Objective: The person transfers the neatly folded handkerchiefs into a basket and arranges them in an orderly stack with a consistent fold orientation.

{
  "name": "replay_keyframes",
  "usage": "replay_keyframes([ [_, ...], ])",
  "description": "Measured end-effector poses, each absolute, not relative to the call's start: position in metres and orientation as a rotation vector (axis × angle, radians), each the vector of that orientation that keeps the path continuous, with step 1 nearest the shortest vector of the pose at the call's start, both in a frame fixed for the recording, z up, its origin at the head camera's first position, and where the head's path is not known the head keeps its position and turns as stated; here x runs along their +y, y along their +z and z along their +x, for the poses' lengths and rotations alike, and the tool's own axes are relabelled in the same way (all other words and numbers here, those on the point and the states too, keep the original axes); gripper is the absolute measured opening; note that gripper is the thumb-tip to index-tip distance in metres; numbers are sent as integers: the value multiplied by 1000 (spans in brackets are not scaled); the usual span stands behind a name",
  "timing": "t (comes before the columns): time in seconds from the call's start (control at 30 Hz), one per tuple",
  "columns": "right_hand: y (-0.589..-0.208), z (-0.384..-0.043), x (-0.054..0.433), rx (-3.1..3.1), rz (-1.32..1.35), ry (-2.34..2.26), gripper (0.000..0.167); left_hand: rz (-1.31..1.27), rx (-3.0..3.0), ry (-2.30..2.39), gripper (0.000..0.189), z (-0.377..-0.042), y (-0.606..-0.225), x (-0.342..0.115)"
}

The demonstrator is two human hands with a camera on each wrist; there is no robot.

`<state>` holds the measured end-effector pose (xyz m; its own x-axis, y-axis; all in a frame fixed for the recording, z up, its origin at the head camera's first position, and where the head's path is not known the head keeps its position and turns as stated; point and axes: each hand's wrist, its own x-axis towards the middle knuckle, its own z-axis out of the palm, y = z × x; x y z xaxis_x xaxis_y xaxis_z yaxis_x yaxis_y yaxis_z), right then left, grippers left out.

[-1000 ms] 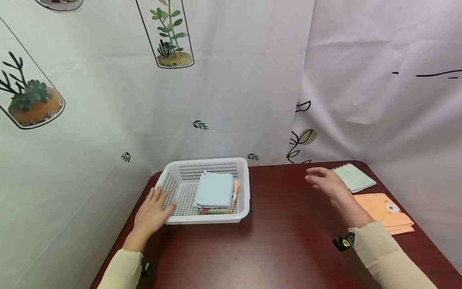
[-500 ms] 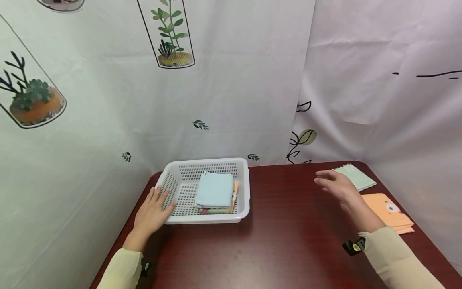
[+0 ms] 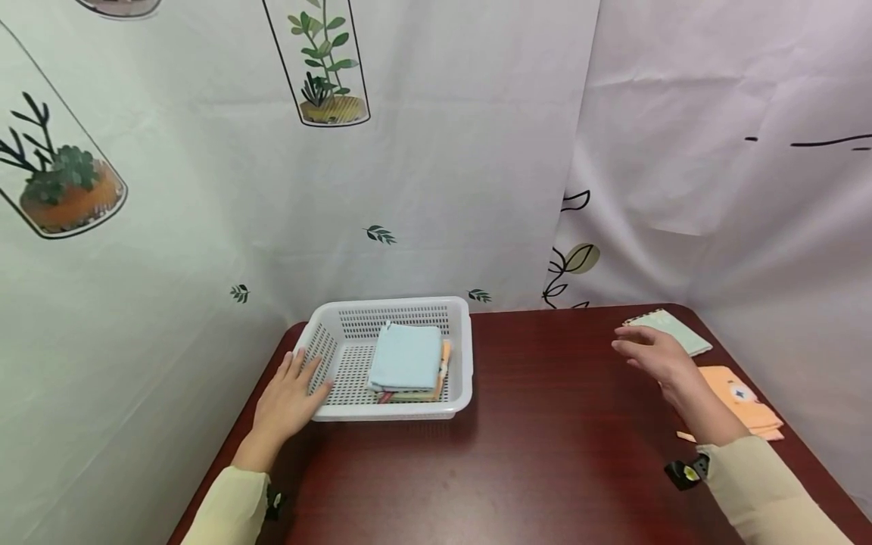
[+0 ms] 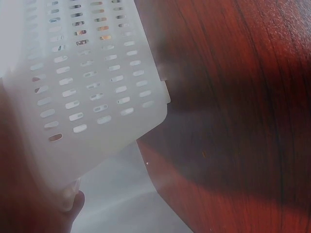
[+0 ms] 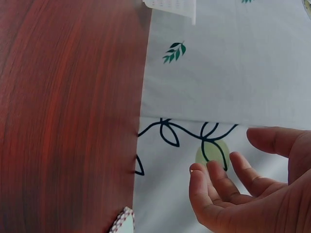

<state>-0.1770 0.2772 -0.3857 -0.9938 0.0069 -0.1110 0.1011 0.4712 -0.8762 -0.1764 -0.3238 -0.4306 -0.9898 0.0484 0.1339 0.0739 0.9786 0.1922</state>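
Note:
My left hand rests on the left front rim of a white plastic basket, fingers spread. The left wrist view shows the basket's slotted wall close up, with a blurred fingertip at its rim. Inside the basket, a folded light blue towel lies on top of others, with an orange edge showing. On the right, my right hand hovers above the table with loosely bent fingers, holding nothing. Near it lie a folded pale green towel and a folded orange towel, partly hidden by the forearm.
A dark red-brown wooden table bears everything. White printed cloth hangs behind it and along both sides. The pale green towel's checked edge shows at the bottom of the right wrist view.
My right hand has moved to the right, nearer the pale green and orange towels. The left hand and the basket stay in place.

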Motion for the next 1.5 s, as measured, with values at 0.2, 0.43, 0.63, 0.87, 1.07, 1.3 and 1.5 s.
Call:
replay_keyframes([
  [0.2, -385, -172, 287, 2625, 108, -1540, 60, -92, -2993, -295, 69, -176, -431, -324],
  [0.43, -386, -166, 295, 2617, 142, -1506, 64, -94, -2996, -306, 69, -176, -431, -325],
  [0.63, -388, -163, 303, 2628, 152, -1509, 63, -101, -2993, -307, 70, -176, -431, -325],
  [0.87, -391, -162, 313, 2649, 175, -1508, 63, -108, -2988, -304, 69, -176, -431, -326],
  [1.07, -392, -160, 320, 2644, 174, -1513, 64, -108, -2991, -308, 70, -176, -430, -325],
  [1.3, -394, -156, 328, 2662, 181, -1467, 64, -105, -2994, -314, 71, -175, -430, -324],
  [1.5, -395, -154, 340, 2641, 192, -1478, 62, -102, -2998, -317, 71, -175, -429, -323],
])
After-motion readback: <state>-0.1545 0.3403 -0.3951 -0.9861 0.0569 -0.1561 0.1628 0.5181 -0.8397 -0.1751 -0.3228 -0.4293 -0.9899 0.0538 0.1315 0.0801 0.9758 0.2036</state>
